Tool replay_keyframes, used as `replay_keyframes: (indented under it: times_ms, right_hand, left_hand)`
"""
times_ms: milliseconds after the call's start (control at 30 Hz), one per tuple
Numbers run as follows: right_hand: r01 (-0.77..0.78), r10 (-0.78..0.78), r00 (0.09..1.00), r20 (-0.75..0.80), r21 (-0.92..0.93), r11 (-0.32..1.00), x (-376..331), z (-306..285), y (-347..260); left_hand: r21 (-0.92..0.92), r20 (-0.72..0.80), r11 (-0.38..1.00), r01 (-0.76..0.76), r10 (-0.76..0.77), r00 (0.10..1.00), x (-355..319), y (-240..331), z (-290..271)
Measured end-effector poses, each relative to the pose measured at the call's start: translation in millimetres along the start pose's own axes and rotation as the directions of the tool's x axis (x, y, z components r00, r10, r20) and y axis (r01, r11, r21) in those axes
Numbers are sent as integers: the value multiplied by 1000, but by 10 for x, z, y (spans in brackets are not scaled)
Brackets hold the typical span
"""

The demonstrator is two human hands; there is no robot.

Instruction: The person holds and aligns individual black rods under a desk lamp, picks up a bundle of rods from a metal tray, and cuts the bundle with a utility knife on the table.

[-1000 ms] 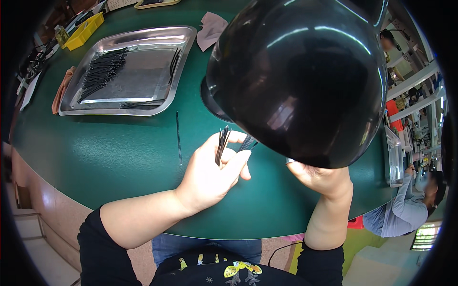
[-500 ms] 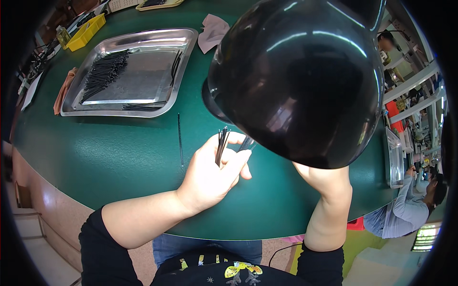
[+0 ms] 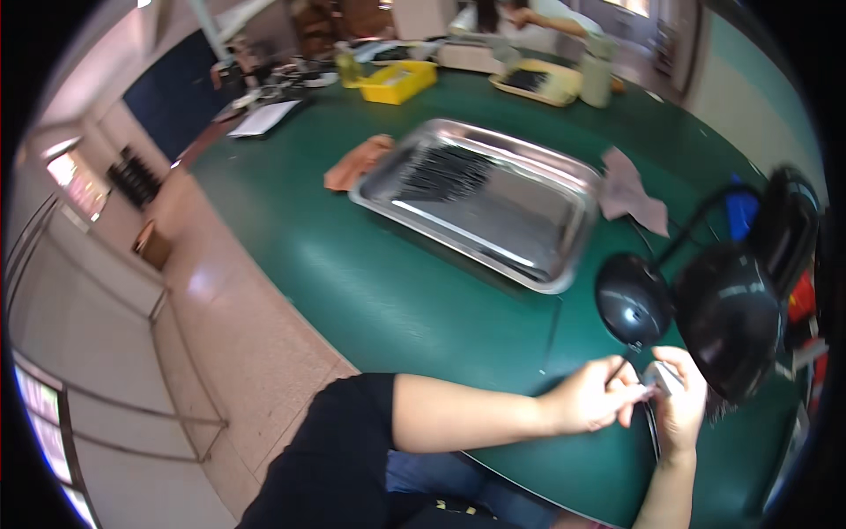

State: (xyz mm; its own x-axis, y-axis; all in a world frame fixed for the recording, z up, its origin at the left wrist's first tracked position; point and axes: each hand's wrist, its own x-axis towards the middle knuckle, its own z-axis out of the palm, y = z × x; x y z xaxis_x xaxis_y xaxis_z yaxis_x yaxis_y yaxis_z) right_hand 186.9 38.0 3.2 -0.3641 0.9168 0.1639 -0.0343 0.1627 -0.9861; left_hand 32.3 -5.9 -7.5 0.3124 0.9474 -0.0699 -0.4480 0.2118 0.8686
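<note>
A: Where is the thin dark rod [image 3: 617, 368] held?

B: At the lower right of the frame, pinched by the left hand [image 3: 592, 398]; a small grey piece [image 3: 663, 377] is gripped in the curled fingers of the right hand [image 3: 683, 398]. The rod is judged light, stiff and easily bent, best taken near its end.

A: And around it?

B: The black lamp [image 3: 731, 317] crowds in just above; a steel tray [image 3: 489, 198] of dark rods lies beyond on the green table [image 3: 388, 291]

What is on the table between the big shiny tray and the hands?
In the head view, one thin dark stick lies on the green table between the metal tray and the left hand; otherwise bare.
</note>
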Motion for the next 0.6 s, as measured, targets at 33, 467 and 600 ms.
replay_keyframes:
  times_ms: [33, 467, 600]
  right_hand:
    - [-85, 92, 995, -26, 197, 977, 15, 4, 12]
    - [-65, 53, 994, 99, 122, 990, -29, 17, -55]
    - [143, -147, 989, -11, -195, 970, -66, 49, -100]
  left_hand:
    - [-90, 46, 996, -2, 6, 999, 24, -32, -27]
    - [-234, 166, 961, 148, -111, 980, 33, -82, -44]
    - [-171, 49, 974, 151, -145, 988, 46, 16, -12]
